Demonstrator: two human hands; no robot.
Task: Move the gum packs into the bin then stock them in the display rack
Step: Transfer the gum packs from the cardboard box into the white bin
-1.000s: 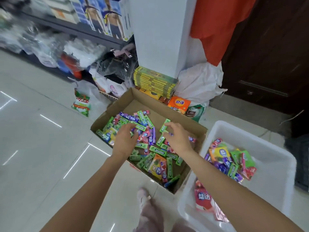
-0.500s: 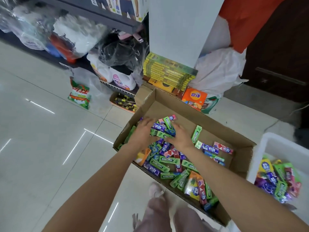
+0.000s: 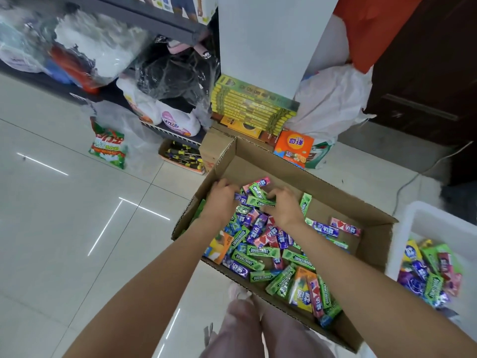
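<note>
An open cardboard box [image 3: 260,161] on the floor holds several loose gum packs [image 3: 263,251], green, purple, pink and orange. Both my hands are in its far left part. My left hand [image 3: 221,200] and my right hand [image 3: 282,206] curl their fingers round a bunch of gum packs [image 3: 255,195] gathered between them. A white plastic bin [image 3: 433,223] stands at the right edge with more gum packs [image 3: 431,272] lying in it. No display rack is in view.
Behind the box stand stacked yellow-green cartons [image 3: 254,109], an orange carton [image 3: 294,148], a white pillar [image 3: 268,40] and a white plastic bag [image 3: 333,99]. Shelving with bagged goods [image 3: 103,45] runs along the upper left. A green packet [image 3: 108,146] lies on the tiled floor.
The view has swung left, so the bin has slid toward the right edge. Both hands have moved to the box's far left part and drawn together round a bunch of packs.
</note>
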